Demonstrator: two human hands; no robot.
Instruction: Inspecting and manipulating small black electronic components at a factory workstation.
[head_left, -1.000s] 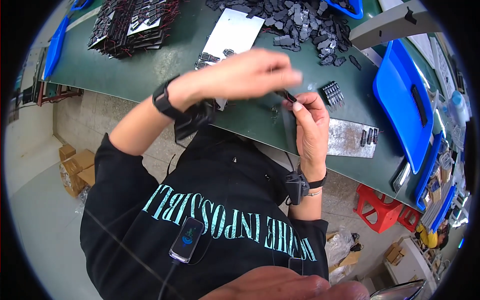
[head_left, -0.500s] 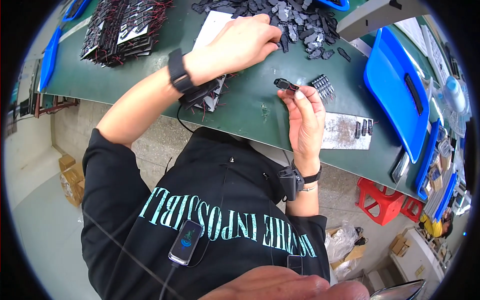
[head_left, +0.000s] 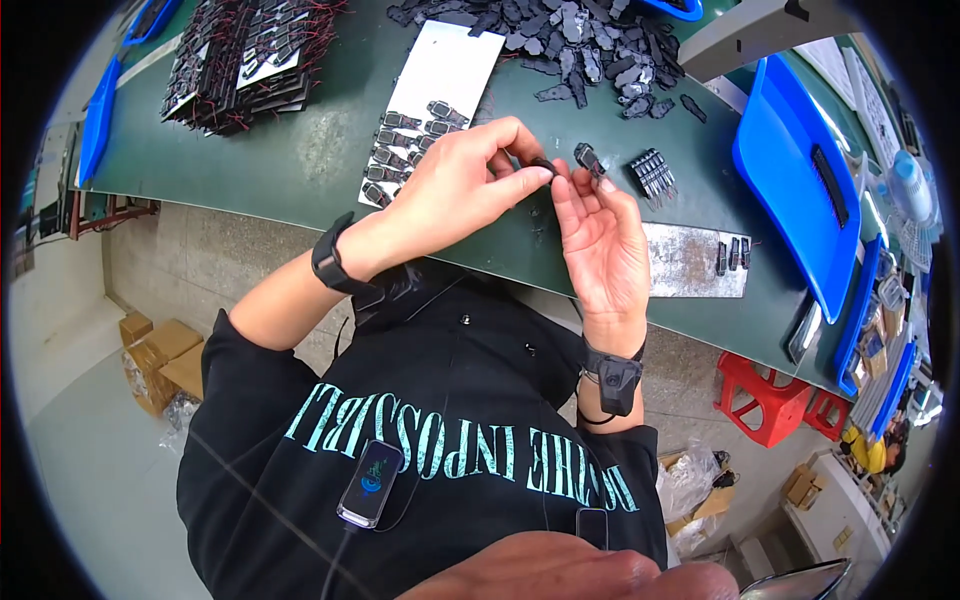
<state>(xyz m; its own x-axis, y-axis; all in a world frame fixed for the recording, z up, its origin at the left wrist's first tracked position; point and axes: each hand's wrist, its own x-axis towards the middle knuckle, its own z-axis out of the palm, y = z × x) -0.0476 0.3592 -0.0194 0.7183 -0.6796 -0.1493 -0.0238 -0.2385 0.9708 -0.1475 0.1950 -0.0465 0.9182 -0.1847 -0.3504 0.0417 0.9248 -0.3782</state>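
Pinches almost closed on a black part [head_left: 588, 157], slanting longways up-left, in the right hand [head_left: 604, 245], and a dark bit [head_left: 544, 166], just left, in the left hand [head_left: 460, 182].

Your work surface is a green tabletop [head_left: 330, 130], its front edge directly before you. At your far left stands a blue tray [head_left: 98, 125]; near it, stacked plates [head_left: 268, 68] bear small black units with red wires. Ahead of you, a white plate [head_left: 450, 60] lies flat, its near portion set with similar units [head_left: 445, 112]. Just beyond, dark flat pieces [head_left: 592, 65] lie in a loose heap. To your right, a compact row of black parts [head_left: 652, 175] lies near a grey metal plate [head_left: 685, 270]. Farther right rests a second blue tray [head_left: 790, 140].
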